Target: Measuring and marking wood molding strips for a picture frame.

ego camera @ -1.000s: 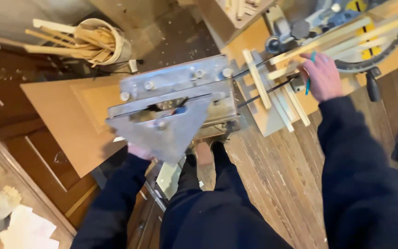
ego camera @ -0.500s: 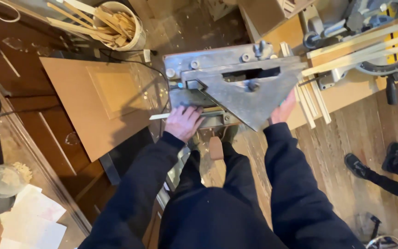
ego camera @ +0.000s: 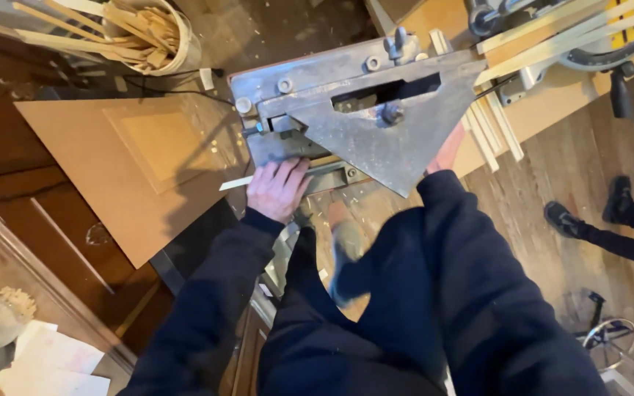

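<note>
You have no packages, labels, signs or screens that can be made out anywhere in your view.
</note>
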